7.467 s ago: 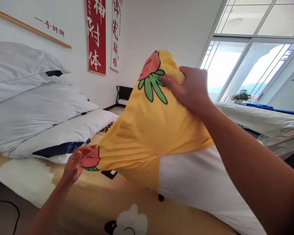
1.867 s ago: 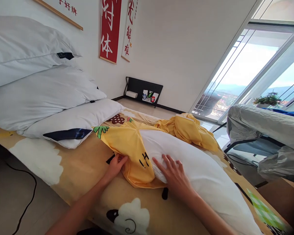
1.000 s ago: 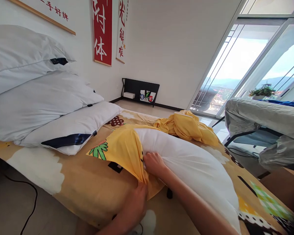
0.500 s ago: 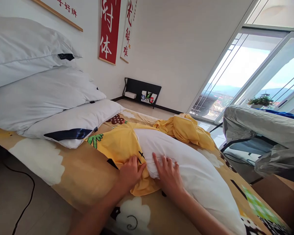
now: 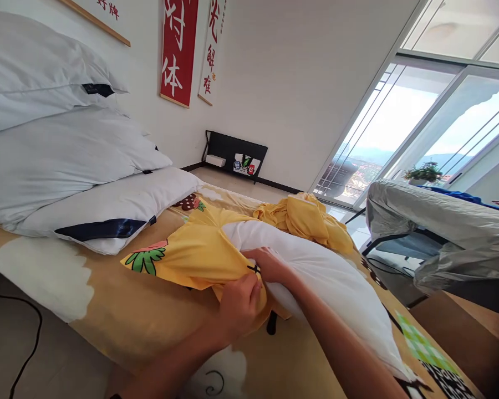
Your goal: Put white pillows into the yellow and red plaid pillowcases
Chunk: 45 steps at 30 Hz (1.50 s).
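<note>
A white pillow lies across the bed, its near-left end inside a yellow pillowcase printed with green leaves and black marks. My left hand is closed on the pillowcase's front edge, thumb on top, bunching the cloth. Just beyond it, my right hand is closed on the pillow at the mouth of the pillowcase; its fingertips are hidden by the pillow and cloth. The pillowcase's far-left part lies loose and flattened on the sheet.
Several white pillows are stacked at the left on the tan patterned sheet. A crumpled yellow cloth lies at the bed's far edge. To the right stand a plastic-covered piece of furniture and a cardboard box. A black cable runs along the floor.
My right hand has gone from lying spread on the pillow to gripping it at the pillowcase's mouth. My left hand's hold has shifted, and the pillowcase is pulled tauter. The view has turned slightly right.
</note>
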Each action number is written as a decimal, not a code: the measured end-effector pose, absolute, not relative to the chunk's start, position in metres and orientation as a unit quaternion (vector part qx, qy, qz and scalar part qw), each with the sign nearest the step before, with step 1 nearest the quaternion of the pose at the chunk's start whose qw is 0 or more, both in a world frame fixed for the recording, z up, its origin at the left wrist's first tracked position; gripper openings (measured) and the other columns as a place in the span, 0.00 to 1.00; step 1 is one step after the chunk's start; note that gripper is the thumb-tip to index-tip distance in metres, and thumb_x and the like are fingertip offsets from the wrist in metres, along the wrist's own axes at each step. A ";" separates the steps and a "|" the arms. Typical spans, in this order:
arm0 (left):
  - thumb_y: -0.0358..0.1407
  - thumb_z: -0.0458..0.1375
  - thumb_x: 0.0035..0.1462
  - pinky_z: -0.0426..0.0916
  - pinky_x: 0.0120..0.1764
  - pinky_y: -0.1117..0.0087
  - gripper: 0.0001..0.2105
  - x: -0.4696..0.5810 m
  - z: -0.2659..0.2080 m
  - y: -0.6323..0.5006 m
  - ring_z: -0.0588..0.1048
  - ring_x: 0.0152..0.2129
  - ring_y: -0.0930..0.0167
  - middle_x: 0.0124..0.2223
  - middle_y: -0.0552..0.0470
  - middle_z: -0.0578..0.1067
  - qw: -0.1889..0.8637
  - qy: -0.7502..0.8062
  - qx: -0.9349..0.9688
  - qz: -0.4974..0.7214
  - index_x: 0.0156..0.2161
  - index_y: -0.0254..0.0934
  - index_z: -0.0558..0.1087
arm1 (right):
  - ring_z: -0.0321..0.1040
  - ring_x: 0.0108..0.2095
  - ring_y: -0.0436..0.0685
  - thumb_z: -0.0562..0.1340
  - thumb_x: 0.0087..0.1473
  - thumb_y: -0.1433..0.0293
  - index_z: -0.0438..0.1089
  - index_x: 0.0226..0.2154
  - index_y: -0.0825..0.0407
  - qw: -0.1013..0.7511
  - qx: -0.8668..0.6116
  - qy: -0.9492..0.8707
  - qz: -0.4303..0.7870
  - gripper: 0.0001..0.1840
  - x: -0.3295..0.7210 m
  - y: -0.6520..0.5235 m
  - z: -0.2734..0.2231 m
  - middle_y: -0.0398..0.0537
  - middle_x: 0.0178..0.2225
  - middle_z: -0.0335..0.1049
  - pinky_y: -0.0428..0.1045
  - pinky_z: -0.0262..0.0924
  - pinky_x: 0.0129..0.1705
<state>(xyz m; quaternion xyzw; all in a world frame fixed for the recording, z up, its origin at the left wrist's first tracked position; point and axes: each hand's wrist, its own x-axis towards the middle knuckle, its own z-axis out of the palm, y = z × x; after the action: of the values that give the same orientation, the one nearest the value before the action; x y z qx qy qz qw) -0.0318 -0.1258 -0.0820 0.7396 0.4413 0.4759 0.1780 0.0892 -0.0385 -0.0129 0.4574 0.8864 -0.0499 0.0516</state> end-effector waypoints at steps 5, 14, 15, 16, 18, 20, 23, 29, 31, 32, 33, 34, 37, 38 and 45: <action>0.37 0.41 0.65 0.54 0.29 0.71 0.15 -0.031 -0.095 -0.114 0.63 0.22 0.73 0.25 0.55 0.66 0.215 0.428 0.736 0.478 0.26 0.39 0.56 | 0.67 0.33 0.56 0.60 0.46 0.70 0.75 0.32 0.54 0.106 0.447 0.884 -0.091 0.10 0.095 -0.047 -0.046 0.48 0.31 0.74 0.46 0.52 0.32; 0.43 0.51 0.61 0.63 0.34 0.74 0.12 -0.134 -0.034 -0.139 0.72 0.30 0.72 0.33 0.55 0.75 0.352 0.391 0.813 0.252 0.35 0.39 0.72 | 0.68 0.42 0.63 0.66 0.44 0.59 0.64 0.55 0.44 0.066 0.396 0.906 -0.136 0.34 0.120 -0.090 -0.035 0.49 0.40 0.71 0.50 0.54 0.41; 0.45 0.49 0.62 0.64 0.36 0.73 0.14 -0.154 -0.027 -0.139 0.72 0.32 0.71 0.35 0.54 0.76 0.296 0.443 0.795 0.290 0.36 0.39 0.72 | 0.67 0.43 0.63 0.64 0.48 0.55 0.64 0.56 0.44 0.062 0.388 0.906 -0.158 0.33 0.120 -0.090 -0.029 0.50 0.41 0.71 0.51 0.54 0.42; 0.47 0.48 0.61 0.64 0.38 0.72 0.16 -0.174 -0.024 -0.135 0.72 0.35 0.69 0.38 0.51 0.76 0.213 0.514 0.760 0.336 0.37 0.39 0.72 | 0.67 0.43 0.62 0.59 0.53 0.52 0.65 0.55 0.45 0.053 0.382 0.905 -0.178 0.29 0.117 -0.089 -0.023 0.50 0.42 0.71 0.51 0.54 0.43; 0.48 0.47 0.60 0.64 0.41 0.67 0.18 -0.211 -0.032 -0.117 0.72 0.40 0.62 0.42 0.45 0.75 0.034 0.661 0.648 0.377 0.38 0.36 0.71 | 0.67 0.41 0.58 0.49 0.62 0.53 0.71 0.45 0.48 0.017 0.386 0.902 -0.191 0.24 0.108 -0.084 -0.017 0.50 0.38 0.71 0.50 0.54 0.42; 0.50 0.48 0.57 0.64 0.39 0.65 0.19 -0.240 -0.053 -0.093 0.72 0.39 0.59 0.39 0.42 0.75 -0.004 0.746 0.587 0.315 0.35 0.35 0.70 | 0.66 0.36 0.55 0.46 0.64 0.56 0.72 0.34 0.52 -0.028 0.413 0.894 -0.171 0.25 0.091 -0.078 -0.019 0.49 0.33 0.71 0.48 0.53 0.39; 0.55 0.48 0.55 0.63 0.32 0.69 0.22 -0.263 -0.088 -0.069 0.73 0.31 0.63 0.31 0.47 0.76 0.119 0.725 0.628 0.255 0.28 0.37 0.68 | 0.64 0.33 0.55 0.57 0.56 0.56 0.70 0.30 0.54 -0.059 0.447 0.876 -0.170 0.18 0.065 -0.070 -0.030 0.49 0.33 0.70 0.48 0.54 0.36; 0.58 0.49 0.50 0.64 0.33 0.70 0.24 -0.281 -0.109 -0.066 0.73 0.32 0.63 0.31 0.49 0.78 0.183 0.687 0.611 0.349 0.28 0.37 0.72 | 0.65 0.43 0.57 0.66 0.42 0.63 0.68 0.41 0.52 -0.184 0.357 0.775 -0.488 0.21 0.062 -0.064 -0.046 0.46 0.43 0.70 0.49 0.59 0.44; 0.59 0.53 0.45 0.66 0.34 0.70 0.25 -0.292 -0.109 -0.060 0.74 0.33 0.63 0.31 0.49 0.78 0.249 0.673 0.584 0.378 0.27 0.37 0.73 | 0.66 0.42 0.55 0.65 0.43 0.63 0.67 0.42 0.52 -0.217 0.296 0.704 -0.609 0.21 0.071 -0.066 -0.049 0.43 0.40 0.70 0.49 0.59 0.45; 0.59 0.54 0.45 0.66 0.33 0.71 0.24 -0.297 -0.109 -0.055 0.74 0.33 0.63 0.31 0.49 0.78 0.253 0.681 0.573 0.380 0.27 0.37 0.74 | 0.66 0.42 0.54 0.66 0.43 0.63 0.67 0.41 0.52 -0.219 0.279 0.675 -0.646 0.21 0.074 -0.067 -0.051 0.42 0.39 0.70 0.49 0.59 0.46; 0.58 0.54 0.46 0.66 0.32 0.71 0.24 -0.303 -0.109 -0.049 0.74 0.32 0.63 0.30 0.49 0.78 0.234 0.699 0.563 0.375 0.26 0.36 0.74 | 0.66 0.41 0.53 0.66 0.42 0.64 0.67 0.40 0.52 -0.210 0.275 0.659 -0.668 0.21 0.077 -0.068 -0.052 0.41 0.37 0.70 0.48 0.59 0.45; 0.56 0.52 0.49 0.65 0.31 0.71 0.23 -0.307 -0.108 -0.044 0.74 0.32 0.64 0.30 0.48 0.78 0.199 0.722 0.555 0.363 0.26 0.36 0.73 | 0.66 0.39 0.52 0.67 0.41 0.65 0.67 0.39 0.52 -0.191 0.281 0.655 -0.675 0.20 0.079 -0.069 -0.054 0.40 0.35 0.70 0.47 0.59 0.43; 0.48 0.48 0.56 0.60 0.29 0.71 0.19 -0.310 -0.106 -0.034 0.74 0.33 0.62 0.33 0.44 0.77 0.075 0.771 0.538 0.332 0.30 0.36 0.73 | 0.62 0.31 0.49 0.67 0.39 0.68 0.67 0.35 0.53 -0.115 0.319 0.713 -0.614 0.18 0.081 -0.070 -0.054 0.37 0.29 0.66 0.43 0.54 0.31; 0.46 0.46 0.58 0.59 0.29 0.71 0.18 -0.307 -0.106 -0.034 0.74 0.34 0.61 0.35 0.42 0.77 0.049 0.781 0.536 0.317 0.33 0.36 0.73 | 0.60 0.29 0.48 0.67 0.38 0.68 0.67 0.34 0.53 -0.099 0.331 0.739 -0.579 0.17 0.082 -0.069 -0.053 0.36 0.27 0.65 0.43 0.52 0.29; 0.49 0.42 0.60 0.61 0.29 0.70 0.22 -0.276 -0.123 -0.070 0.75 0.32 0.61 0.33 0.45 0.79 0.106 0.755 0.617 0.196 0.30 0.39 0.73 | 0.58 0.24 0.47 0.66 0.37 0.65 0.62 0.23 0.53 -0.360 0.400 0.573 -0.618 0.13 0.095 -0.068 -0.061 0.38 0.22 0.63 0.43 0.49 0.26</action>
<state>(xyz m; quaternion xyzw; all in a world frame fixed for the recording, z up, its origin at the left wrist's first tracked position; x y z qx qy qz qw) -0.2759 -0.0700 -0.1232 0.6167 0.7549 0.1963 0.1061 0.0953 -0.0679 -0.0611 0.4002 0.5729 -0.6178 -0.3605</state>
